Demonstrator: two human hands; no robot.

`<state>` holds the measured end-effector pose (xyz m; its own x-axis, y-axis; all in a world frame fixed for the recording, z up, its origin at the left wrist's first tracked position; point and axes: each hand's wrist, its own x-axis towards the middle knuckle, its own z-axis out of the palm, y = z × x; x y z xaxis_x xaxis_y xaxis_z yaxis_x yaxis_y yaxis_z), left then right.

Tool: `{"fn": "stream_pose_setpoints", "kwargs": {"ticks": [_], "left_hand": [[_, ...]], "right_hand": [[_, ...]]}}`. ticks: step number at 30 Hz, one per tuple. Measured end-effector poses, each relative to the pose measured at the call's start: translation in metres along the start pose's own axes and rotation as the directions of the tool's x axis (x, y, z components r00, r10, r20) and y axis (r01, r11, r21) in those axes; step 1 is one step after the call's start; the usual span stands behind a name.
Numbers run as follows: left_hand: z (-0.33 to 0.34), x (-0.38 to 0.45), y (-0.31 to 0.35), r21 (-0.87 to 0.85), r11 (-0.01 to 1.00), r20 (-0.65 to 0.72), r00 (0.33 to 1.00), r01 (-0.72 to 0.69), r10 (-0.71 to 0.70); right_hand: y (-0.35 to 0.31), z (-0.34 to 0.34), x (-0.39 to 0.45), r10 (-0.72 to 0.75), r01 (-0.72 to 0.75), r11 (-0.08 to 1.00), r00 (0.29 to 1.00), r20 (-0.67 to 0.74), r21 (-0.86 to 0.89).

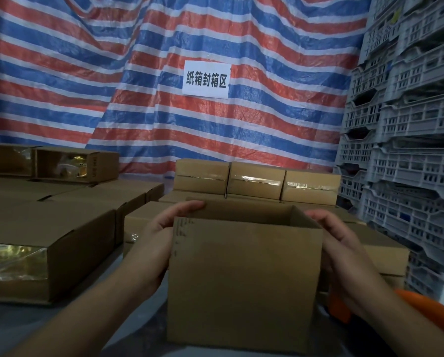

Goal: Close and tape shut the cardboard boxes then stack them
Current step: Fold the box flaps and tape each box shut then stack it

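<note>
A striped tarpaulin (pixel 164 73) in red, blue and white fills the back of the view from nine to one o'clock, with a white paper sign (pixel 206 79) pinned near its middle. At three o'clock rises a stack of grey plastic crates (pixel 406 140). Low at nine o'clock lie the flat taped boxes (pixel 48 243), their ends glinting with clear tape. At twelve o'clock, behind the work, three small sealed boxes (pixel 257 182) stand in a row on top of other boxes, so part of the batch looks closed, taped and stacked already.

At the centre, toward six o'clock, is the open cardboard box (pixel 244 279), upright over the grey surface (pixel 17 328); whether it rests on that surface or is lifted I cannot tell. Its top is open and no tape shows on it. The left hand (pixel 161 228) grips its nine-o'clock side, fingers curled over the far rim. The right hand (pixel 344 251) is against the three-o'clock side, fingers bent around the wall. An orange object (pixel 419 305), possibly a tape dispenser, lies at four o'clock.

For this box, I judge closing, taping and stacking all remain.
</note>
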<state>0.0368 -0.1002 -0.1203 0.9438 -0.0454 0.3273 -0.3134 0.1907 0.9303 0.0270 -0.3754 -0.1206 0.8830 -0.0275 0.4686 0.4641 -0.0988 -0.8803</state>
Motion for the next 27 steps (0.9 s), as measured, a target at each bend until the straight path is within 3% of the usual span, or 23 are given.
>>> {"fn": "stream_pose_setpoints", "kwargs": {"ticks": [7, 11, 17, 20, 23, 27], "left_hand": [[0.001, 0.0, 0.001, 0.004, 1.0, -0.029, 1.0, -0.006, 0.006], [0.001, 0.002, 0.0, 0.006, 1.0, -0.012, 1.0, 0.012, -0.011], [-0.006, 0.007, 0.0, 0.049, 0.997, 0.07, 0.996, 0.057, -0.061], [-0.01, 0.007, 0.006, 0.112, 0.992, 0.114, 0.991, 0.061, -0.074], [-0.02, 0.008, 0.012, 0.107, 0.992, 0.247, 0.964, 0.073, -0.098], [-0.028, 0.007, 0.013, 0.182, 0.983, 0.345, 0.936, 0.004, -0.068]], "right_hand": [[0.003, 0.013, -0.006, 0.058, -0.059, 0.998, 0.998, 0.028, 0.027], [0.0, 0.02, -0.004, 0.265, -0.258, 0.958, 0.963, 0.045, -0.125], [0.0, 0.017, 0.001, 0.26, -0.233, 0.902, 0.965, 0.026, -0.364], [0.001, 0.015, -0.001, 0.308, -0.307, 0.919, 0.951, -0.038, -0.246], [0.002, 0.009, 0.0, 0.306, -0.296, 0.945, 0.951, 0.052, -0.136], [0.004, 0.003, 0.001, 0.268, -0.242, 0.954, 0.953, 0.142, -0.176]]}}
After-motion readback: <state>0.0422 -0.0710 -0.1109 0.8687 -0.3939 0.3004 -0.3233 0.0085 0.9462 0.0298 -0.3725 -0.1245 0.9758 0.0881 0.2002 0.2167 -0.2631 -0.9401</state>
